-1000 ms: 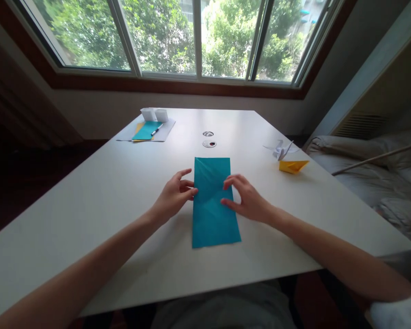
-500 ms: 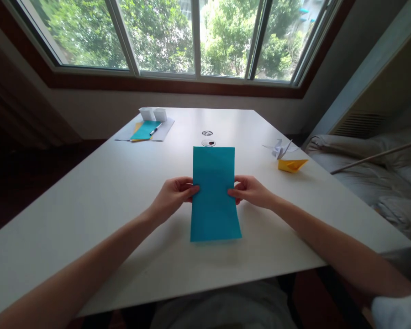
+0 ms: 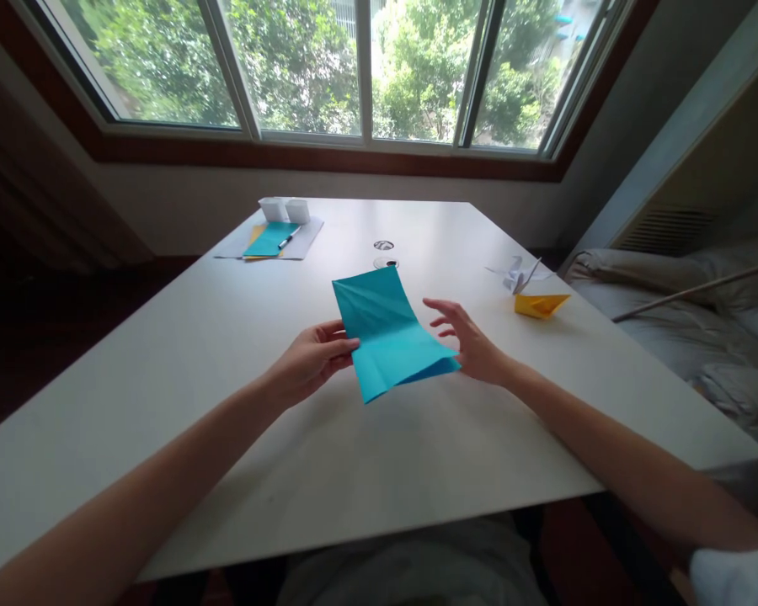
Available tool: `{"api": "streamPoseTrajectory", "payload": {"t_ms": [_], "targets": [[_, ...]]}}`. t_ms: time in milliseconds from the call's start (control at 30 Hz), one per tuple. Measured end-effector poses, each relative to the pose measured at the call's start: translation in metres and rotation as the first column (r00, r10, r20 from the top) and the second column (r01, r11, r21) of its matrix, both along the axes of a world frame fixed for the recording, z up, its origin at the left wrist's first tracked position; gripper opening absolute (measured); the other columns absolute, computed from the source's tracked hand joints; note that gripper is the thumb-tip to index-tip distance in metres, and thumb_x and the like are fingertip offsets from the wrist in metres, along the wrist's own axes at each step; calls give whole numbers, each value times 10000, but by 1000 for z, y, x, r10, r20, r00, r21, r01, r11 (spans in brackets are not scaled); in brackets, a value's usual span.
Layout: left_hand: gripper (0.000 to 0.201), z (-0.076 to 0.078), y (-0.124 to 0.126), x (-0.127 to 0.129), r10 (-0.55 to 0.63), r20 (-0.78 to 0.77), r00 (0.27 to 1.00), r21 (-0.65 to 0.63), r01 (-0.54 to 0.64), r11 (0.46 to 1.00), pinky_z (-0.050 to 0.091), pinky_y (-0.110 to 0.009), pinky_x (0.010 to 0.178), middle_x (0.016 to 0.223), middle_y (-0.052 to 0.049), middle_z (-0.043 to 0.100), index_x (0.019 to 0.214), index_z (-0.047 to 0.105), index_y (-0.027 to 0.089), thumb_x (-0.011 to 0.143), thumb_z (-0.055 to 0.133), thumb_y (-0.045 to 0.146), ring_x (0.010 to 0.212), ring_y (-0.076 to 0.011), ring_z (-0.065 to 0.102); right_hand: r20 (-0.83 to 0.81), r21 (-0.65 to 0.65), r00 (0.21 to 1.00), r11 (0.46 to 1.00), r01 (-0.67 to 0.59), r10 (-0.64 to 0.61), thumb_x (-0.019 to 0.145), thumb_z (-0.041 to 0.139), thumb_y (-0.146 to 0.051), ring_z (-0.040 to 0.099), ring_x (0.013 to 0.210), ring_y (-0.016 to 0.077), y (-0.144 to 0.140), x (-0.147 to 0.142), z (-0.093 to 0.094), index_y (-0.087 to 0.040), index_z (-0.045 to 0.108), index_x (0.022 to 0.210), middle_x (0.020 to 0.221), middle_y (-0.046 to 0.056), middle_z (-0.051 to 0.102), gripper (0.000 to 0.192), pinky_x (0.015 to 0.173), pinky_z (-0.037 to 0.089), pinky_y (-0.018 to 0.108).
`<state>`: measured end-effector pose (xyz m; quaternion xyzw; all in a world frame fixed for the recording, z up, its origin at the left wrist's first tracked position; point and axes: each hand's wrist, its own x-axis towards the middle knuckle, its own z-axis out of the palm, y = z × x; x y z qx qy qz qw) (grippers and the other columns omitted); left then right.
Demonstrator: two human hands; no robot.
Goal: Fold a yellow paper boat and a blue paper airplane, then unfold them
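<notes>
Right hand [image 3: 473,345] let go; teal paper [image 3: 388,332] now angled far-left, w/ left hand [image 3: 309,362].

Near edge: I see bare white table [image 3: 328,471] under both forearms; free passage
Left edge: open surface
Far-left corner: grey mat [image 3: 271,240] with white boxes [image 3: 284,209] blocks
Right edge: yellow paper boat [image 3: 540,305] and white paper crane [image 3: 516,274] stand there
Far middle: two round discs [image 3: 384,246]
</notes>
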<state>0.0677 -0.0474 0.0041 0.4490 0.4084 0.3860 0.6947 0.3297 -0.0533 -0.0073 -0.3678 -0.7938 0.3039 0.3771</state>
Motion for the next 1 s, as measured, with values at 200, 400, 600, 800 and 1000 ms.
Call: {"api": "streamPoseTrajectory", "payload": {"t_ms": [200, 400, 600, 800, 1000], "targets": [[569, 1, -4, 1, -95, 55, 994, -83, 100, 992, 557, -236, 679, 1011, -66, 670, 1193, 526, 223, 667, 688, 80, 784, -163, 666, 170, 303, 983, 946, -114, 64, 820, 557, -313, 480, 1097, 206, -10, -7, 8, -231, 650, 963, 1125, 94, 553, 189, 916, 431, 377], [596, 2, -4, 0, -48, -7, 999, -48, 48, 998, 559, -254, 645, 979, -89, 666, 1195, 458, 186, 657, 681, 59, 731, -170, 668, 171, 249, 969, 944, -217, 178, 839, 549, -268, 612, 826, 164, -9, -10, 8, -203, 654, 983, 878, 63, 681, 189, 782, 490, 327], [499, -3, 2, -1, 9, -73, 997, -16, -10, 1000, 565, -289, 653, 952, -92, 675, 1121, 526, 154, 655, 678, 61, 773, -197, 663, 354, 244, 908, 915, -322, 225, 865, 495, -207, 581, 943, 179, -7, -6, 4, -209, 630, 1074, 1010, 81, 662, 249, 854, 465, 338], [515, -2, 4, -3, 49, -58, 997, 25, -47, 999, 559, -314, 710, 993, -98, 671, 1141, 525, 155, 659, 696, 102, 816, -204, 658, 290, 267, 952, 947, -177, 96, 871, 471, -207, 524, 1037, 180, -3, 2, -3, -252, 636, 1055, 1175, 90, 549, 251, 814, 492, 330], [589, -2, 2, -4, -11, -66, 998, 28, 13, 1000, 547, -294, 703, 1013, -100, 661, 1219, 469, 173, 672, 682, 124, 819, -192, 652, 258, 287, 950, 925, -250, 176, 836, 538, -224, 542, 990, 187, -5, -2, 3, -230, 633, 1059, 1063, 88, 621, 243, 849, 469, 349]]}}
